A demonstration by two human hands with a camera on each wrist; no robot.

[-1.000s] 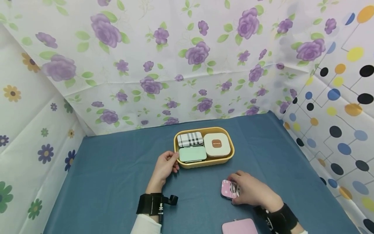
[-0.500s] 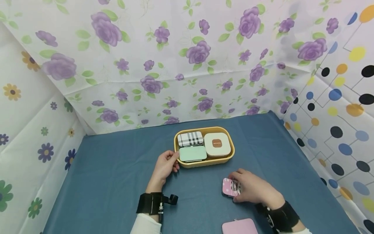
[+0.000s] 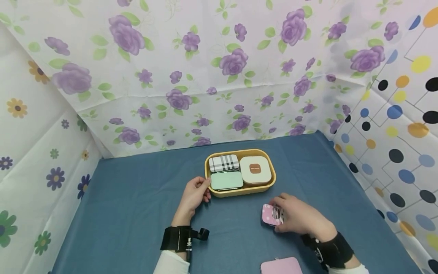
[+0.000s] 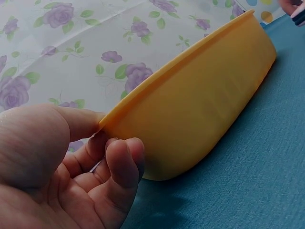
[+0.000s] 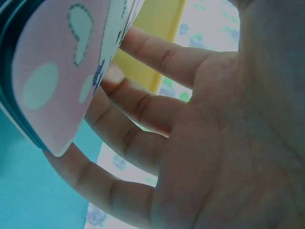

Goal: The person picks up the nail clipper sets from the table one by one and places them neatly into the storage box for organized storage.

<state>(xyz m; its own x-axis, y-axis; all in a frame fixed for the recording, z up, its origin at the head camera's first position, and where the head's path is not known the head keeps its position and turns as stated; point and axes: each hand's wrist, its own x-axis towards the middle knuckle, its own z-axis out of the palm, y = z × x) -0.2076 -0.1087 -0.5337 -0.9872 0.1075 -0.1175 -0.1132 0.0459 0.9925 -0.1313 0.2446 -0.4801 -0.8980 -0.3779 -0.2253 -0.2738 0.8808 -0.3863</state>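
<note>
The yellow oval tray (image 3: pixel 226 193) stands on the blue cloth. My left hand (image 3: pixel 194 194) pinches its left end, thumb at the rim and fingers curled against the outer wall (image 4: pixel 190 95). In the tray lie a plaid case (image 3: pixel 224 163), a mint green case (image 3: pixel 226 180) and a cream square case (image 3: pixel 255 169) with a brown label. My right hand (image 3: pixel 301 214) grips a small pink case (image 3: pixel 268 215) with white dots and a striped figure, right of the tray's front. Up close, the right wrist view shows that pink case (image 5: pixel 52 81) between the fingers; the thumb is mostly out of frame there.
A larger plain pink case (image 3: pixel 281 266) lies at the near edge of the head view, partly cut off. Floral sheets (image 3: pixel 164 76) rise behind the blue cloth (image 3: pixel 137 213), with a dotted sheet (image 3: pixel 393 160) on the right.
My right hand has moved slightly away from me, toward the tray, with the small pink case in its grip. The left hand has stayed at the tray's end.
</note>
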